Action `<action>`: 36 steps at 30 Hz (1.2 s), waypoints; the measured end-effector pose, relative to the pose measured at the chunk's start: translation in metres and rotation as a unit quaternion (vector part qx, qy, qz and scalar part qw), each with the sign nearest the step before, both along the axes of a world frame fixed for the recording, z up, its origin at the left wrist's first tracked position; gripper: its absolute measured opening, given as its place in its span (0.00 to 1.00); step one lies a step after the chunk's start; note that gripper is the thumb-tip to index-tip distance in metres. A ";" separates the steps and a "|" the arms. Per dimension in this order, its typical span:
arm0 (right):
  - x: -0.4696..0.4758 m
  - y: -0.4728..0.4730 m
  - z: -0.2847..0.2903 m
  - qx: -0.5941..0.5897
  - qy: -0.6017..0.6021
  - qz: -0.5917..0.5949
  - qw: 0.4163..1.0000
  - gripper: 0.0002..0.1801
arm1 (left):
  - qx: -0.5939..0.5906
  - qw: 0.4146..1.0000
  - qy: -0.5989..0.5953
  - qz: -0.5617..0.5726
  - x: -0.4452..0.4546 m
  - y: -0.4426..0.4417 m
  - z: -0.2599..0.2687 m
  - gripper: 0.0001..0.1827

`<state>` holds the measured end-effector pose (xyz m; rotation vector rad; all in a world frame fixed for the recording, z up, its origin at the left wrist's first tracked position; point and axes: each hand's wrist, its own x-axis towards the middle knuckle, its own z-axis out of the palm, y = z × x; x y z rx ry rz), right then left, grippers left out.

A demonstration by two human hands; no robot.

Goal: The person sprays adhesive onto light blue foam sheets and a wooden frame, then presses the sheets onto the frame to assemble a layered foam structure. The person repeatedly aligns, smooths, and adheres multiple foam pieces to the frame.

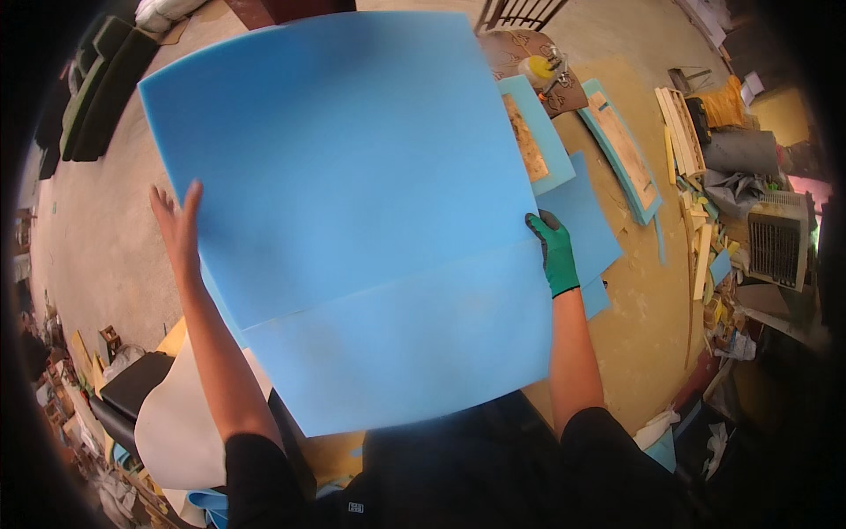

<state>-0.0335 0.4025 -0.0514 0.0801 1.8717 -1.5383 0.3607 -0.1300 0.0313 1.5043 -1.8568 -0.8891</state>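
A large blue foam sheet (357,172) spans the middle of the view, with a seam or fold line across its lower part. My left hand (177,221), bare, is at the sheet's left edge with the thumb over the face and the fingers spread outside it. On the right edge, my right hand (555,251), in a green and dark grey work glove, grips the sheet beside the line. What lies behind the sheet is mostly hidden.
Foam-edged wooden panels (621,139) and a smaller blue foam piece (578,218) lie on the right. A patterned chair seat (515,49) holds a spray gun with a yellowish cup. Scrap wood and a grey roll (740,152) line the far right; dark green cushions (106,92) stand upper left.
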 end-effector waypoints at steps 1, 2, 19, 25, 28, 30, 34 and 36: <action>0.003 -0.002 0.003 -0.009 0.000 -0.001 1.000 0.26 | 0.000 0.999 -0.028 0.027 -0.021 -0.023 0.002 0.67; 0.005 -0.006 0.010 -0.020 -0.001 -0.002 1.000 0.28 | 0.033 0.998 -0.019 0.042 -0.036 -0.043 -0.001 0.65; 0.006 -0.021 0.077 -0.118 0.071 0.018 0.990 0.33 | -0.088 0.940 0.330 -0.021 0.169 -0.016 0.169 0.33; -0.054 -0.125 0.052 -0.156 0.072 0.115 0.978 0.34 | -0.054 0.970 0.238 0.001 0.163 -0.117 0.161 0.42; -0.064 -0.159 0.009 -0.095 0.156 0.126 0.975 0.33 | -0.090 0.972 0.218 0.003 0.140 -0.165 0.146 0.46; -0.061 -0.173 -0.017 -0.031 0.232 0.110 0.966 0.31 | -0.274 0.954 0.017 0.118 0.117 -0.163 0.120 0.48; -0.047 -0.183 -0.026 0.161 0.382 0.155 0.897 0.35 | -0.377 0.924 0.010 -0.064 -0.003 -0.009 0.047 0.27; -0.053 -0.181 -0.044 0.205 0.458 0.184 0.845 0.36 | -0.356 0.898 -0.116 -0.232 -0.077 0.097 -0.006 0.26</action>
